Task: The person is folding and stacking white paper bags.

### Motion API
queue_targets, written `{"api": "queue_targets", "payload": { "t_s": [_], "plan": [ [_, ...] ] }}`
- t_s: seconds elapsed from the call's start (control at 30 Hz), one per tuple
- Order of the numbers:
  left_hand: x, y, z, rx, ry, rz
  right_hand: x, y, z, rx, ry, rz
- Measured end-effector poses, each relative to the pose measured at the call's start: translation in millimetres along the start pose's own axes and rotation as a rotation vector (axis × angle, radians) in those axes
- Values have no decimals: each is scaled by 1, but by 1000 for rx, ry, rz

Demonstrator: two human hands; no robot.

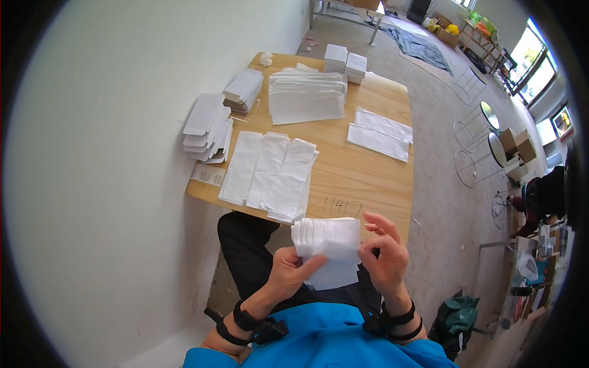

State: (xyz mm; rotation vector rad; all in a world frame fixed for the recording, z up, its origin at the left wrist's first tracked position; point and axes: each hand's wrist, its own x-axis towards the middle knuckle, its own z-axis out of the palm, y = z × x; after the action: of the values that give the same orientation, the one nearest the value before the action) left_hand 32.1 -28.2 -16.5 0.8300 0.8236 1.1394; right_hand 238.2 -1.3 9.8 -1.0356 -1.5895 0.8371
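Observation:
Over my lap, at the table's near edge, is a stack of thin folded white sheets point(328, 236), which look like soft plastic or paper bags. Its layered folds show at the left side, and a loose flap hangs toward me. My left hand point(287, 271) grips the lower left of the stack, thumb on top and fingers hidden beneath. With thumb and index finger pinched at the right edge, my right hand point(386, 260) holds the stack there, its other fingers raised. Just beyond lie overlapping rows of white folded sheets point(267, 172) on the wooden table point(331, 181).
Flat white cartons point(205, 122) are piled at the table's left edge, with another pile point(244, 86) behind. Farther back lie a broad stack of white sheets point(307, 98) and white boxes point(335, 58). Two white strips point(380, 134) lie at right. A wall point(141, 153) borders the left; stools point(489, 115) stand right.

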Motion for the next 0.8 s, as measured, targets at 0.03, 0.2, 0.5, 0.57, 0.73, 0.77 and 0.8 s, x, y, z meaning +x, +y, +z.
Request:
{"api": "queue_targets", "payload": {
  "t_s": [0.03,0.2,0.5,0.57,0.73,0.77,0.8],
  "plan": [
    [0,-4,-4,-1,2,1,2,-4,-3,0,-2,-1],
    [4,2,-1,3,23,-2,0,-8,-13,42,-180,-135],
    [8,-2,5,29,2,30,4,1,3,-13,62,71],
    [6,-4,-1,2,14,20,0,2,-2,-1,-1,30],
    [7,-13,-14,-150,45,5,6,-7,-17,69,-270,-179],
    [9,-5,-7,-72,32,2,4,-6,-17,66,-268,-178],
    [10,-1,-2,6,19,0,0,-5,-15,74,-153,-70]
  ]
}}
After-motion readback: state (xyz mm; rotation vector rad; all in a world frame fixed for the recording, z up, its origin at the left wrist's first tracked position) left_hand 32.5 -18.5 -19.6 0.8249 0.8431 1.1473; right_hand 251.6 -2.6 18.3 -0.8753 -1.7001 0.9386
